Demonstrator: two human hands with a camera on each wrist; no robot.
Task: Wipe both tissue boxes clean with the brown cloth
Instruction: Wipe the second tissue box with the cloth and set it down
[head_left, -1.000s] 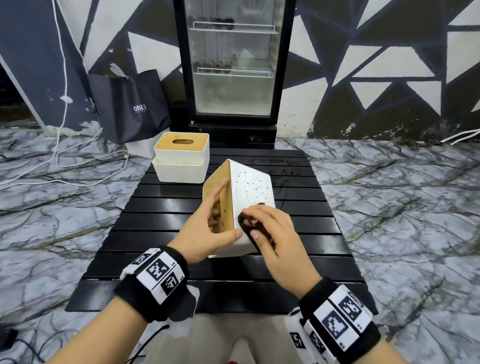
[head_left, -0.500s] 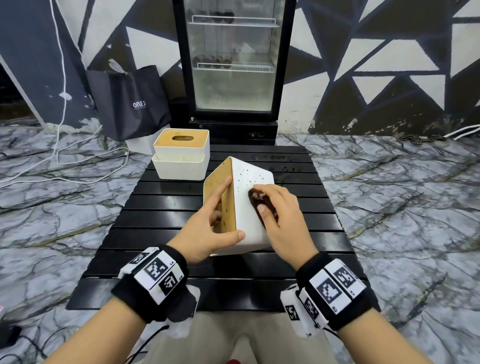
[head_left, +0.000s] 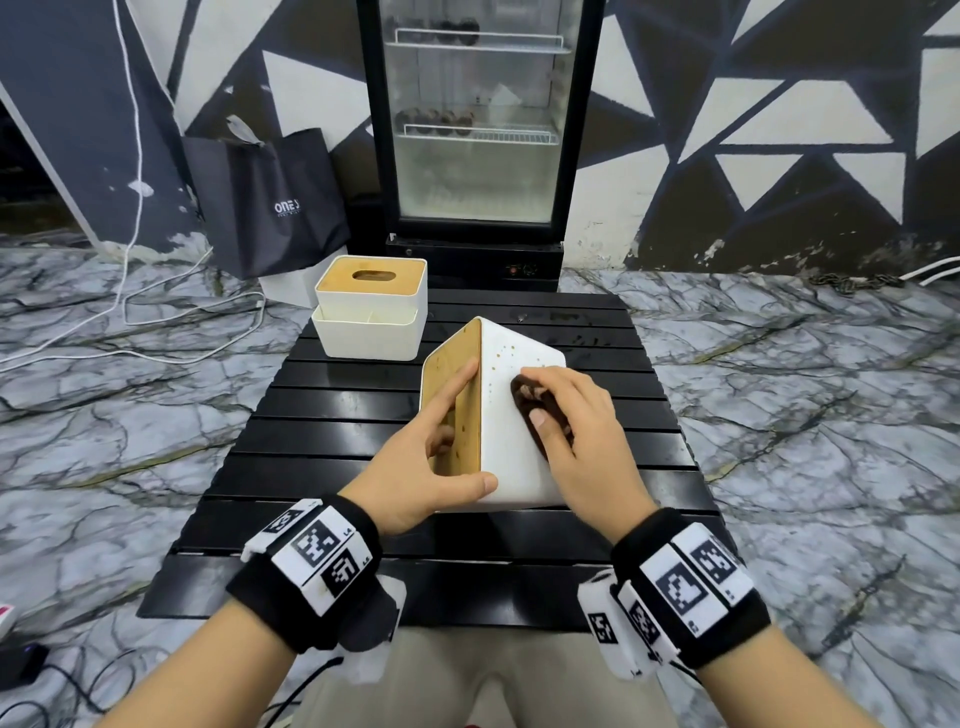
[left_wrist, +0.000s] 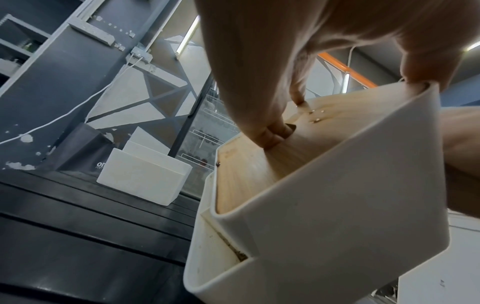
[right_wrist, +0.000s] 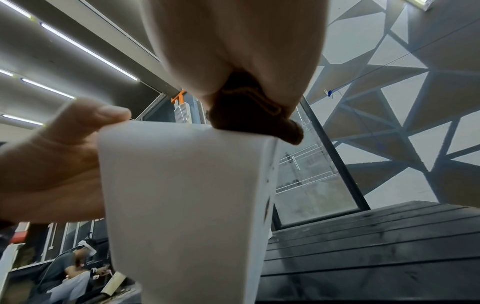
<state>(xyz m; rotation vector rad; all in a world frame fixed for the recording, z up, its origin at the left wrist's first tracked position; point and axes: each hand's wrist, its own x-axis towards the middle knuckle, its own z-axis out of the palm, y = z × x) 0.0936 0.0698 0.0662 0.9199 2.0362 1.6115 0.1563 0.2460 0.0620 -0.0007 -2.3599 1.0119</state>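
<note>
A white tissue box (head_left: 506, 447) with a bamboo lid lies tipped on its side at the middle of the black slatted table (head_left: 337, 431), lid facing left. My left hand (head_left: 434, 462) grips it, fingers curled into the lid slot (left_wrist: 281, 131) and thumb over the near corner. My right hand (head_left: 571, 426) presses the bunched brown cloth (head_left: 530, 410) (right_wrist: 249, 115) onto the speckled white upper face. A second white tissue box (head_left: 371, 306) (left_wrist: 145, 174) with a bamboo lid stands upright at the table's far left.
A glass-door fridge (head_left: 475, 130) stands just behind the table. A black shopping bag (head_left: 265, 202) leans at the wall to its left, with white cables (head_left: 124, 291) across the marble floor. People sit in the background of the right wrist view.
My right hand has slid the cloth up the white face, away from me toward the far speckled end. The left hand keeps its hold and the box stays tipped.
</note>
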